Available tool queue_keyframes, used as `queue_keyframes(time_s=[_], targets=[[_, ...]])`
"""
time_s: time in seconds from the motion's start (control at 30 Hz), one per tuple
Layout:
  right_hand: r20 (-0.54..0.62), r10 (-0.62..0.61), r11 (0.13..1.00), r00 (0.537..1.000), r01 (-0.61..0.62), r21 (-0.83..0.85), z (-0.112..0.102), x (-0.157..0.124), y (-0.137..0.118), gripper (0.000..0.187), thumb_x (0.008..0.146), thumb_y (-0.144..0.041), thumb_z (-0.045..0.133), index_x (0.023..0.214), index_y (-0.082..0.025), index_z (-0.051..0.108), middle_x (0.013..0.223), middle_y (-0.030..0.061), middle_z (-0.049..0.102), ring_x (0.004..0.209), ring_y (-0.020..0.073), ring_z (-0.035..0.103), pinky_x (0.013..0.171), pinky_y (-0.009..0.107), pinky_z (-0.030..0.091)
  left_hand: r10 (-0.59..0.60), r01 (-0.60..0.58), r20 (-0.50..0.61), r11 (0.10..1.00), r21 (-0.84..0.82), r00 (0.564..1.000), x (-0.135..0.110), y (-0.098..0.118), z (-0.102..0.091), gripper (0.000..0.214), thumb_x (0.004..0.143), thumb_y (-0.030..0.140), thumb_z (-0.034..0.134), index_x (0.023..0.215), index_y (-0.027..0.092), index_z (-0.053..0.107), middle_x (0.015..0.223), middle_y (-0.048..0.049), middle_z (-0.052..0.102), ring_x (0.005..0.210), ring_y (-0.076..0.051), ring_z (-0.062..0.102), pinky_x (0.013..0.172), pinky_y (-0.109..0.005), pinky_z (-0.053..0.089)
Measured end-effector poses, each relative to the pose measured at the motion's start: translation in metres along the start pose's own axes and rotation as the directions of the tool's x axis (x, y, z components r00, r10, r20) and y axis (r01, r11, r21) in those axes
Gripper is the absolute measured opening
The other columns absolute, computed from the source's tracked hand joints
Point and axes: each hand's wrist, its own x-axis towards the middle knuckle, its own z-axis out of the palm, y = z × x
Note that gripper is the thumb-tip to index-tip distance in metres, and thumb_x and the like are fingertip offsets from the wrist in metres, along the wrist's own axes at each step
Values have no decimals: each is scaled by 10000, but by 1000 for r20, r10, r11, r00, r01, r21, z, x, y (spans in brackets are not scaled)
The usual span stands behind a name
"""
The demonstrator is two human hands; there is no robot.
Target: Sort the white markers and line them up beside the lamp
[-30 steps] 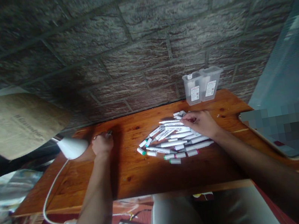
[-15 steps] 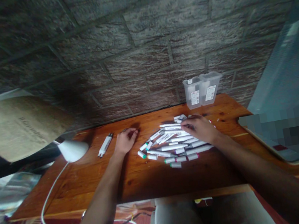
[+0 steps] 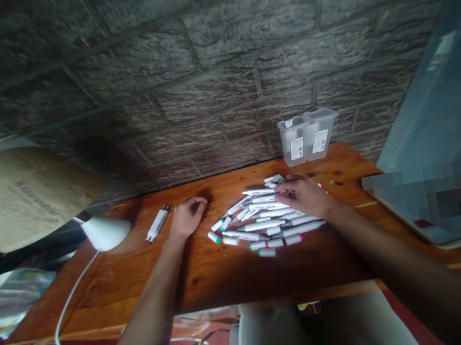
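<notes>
A heap of white markers (image 3: 266, 224) with coloured ends lies on the wooden table, along with several loose marker caps (image 3: 267, 253). My right hand (image 3: 305, 195) rests over the far right part of the heap, fingers bent and closed on the end of one marker (image 3: 263, 199). My left hand (image 3: 187, 217) lies on the table left of the heap, its fingers curled and thumb close to the index finger; nothing shows between them. Farther left, a small group of markers (image 3: 158, 223) lies side by side, apart from the left hand.
Two clear plastic containers (image 3: 296, 149) stand against the brick wall at the back right. A lamp with a white base (image 3: 108, 233) and a paper shade (image 3: 17, 196) is at the left. A laptop-like flat device (image 3: 425, 225) sits at the right edge.
The whole view has shifted slightly, so things appear a little farther left. The left thumb and index finger have curled a bit closer; my right hand stays over the heap.
</notes>
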Motion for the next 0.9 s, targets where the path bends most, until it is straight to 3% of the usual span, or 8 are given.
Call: queue_keyframes(time_s=[0.23,0.4,0.53,0.6,0.73,0.83,0.9], targets=[[54,2,1000,999,-2,-3,1,-1,4,75,812,-221,695,869,-198,738,866,57,721,842,217,628,825,344,451,-20,20,-7,1000,-4,1000,-1,3,-2,340,862,405,490,998,185,711,1054,-51,736,954,-204,676,900,-284,502],[16,-38,999,999,37,34,1,0,3,103,865,-231,636,887,-206,733,913,63,713,893,219,616,854,347,447,29,-36,-115,998,-60,993,-3,8,-2,347,870,407,494,984,165,715,1023,-68,739,916,-197,676,860,-269,501],[-76,-25,993,997,34,117,0,2,-2,128,883,-260,617,926,-209,727,942,62,719,915,219,624,855,350,456,74,-117,-255,980,-158,964,-8,30,-5,362,853,462,555,852,143,725,835,-61,729,744,-166,638,726,-247,480],[-131,14,981,991,11,191,1,3,-6,142,887,-281,615,945,-216,727,968,62,725,929,218,634,856,352,464,57,-132,-256,950,-284,965,-10,47,-4,369,829,481,600,784,136,725,678,-30,671,634,-137,579,647,-236,444],[-194,171,884,966,-64,464,6,3,-15,181,860,-349,646,968,-234,734,999,47,740,930,207,669,844,336,495,16,-46,-52,755,-654,998,-11,82,5,411,822,511,617,866,119,733,545,17,530,535,-98,473,557,-221,371],[-133,242,786,961,-114,608,7,4,-22,206,821,-385,681,949,-238,746,987,32,751,932,209,684,826,326,510,61,58,111,558,-827,992,-13,95,15,448,813,500,643,1051,124,697,519,57,444,479,-66,362,497,-199,279],[-82,264,748,961,-150,647,7,4,-28,205,803,-380,697,931,-231,753,960,31,756,905,206,690,803,319,515,96,119,186,477,-871,978,-16,98,21,416,782,472,692,1001,119,699,520,60,431,485,-59,347,492,-193,258]])
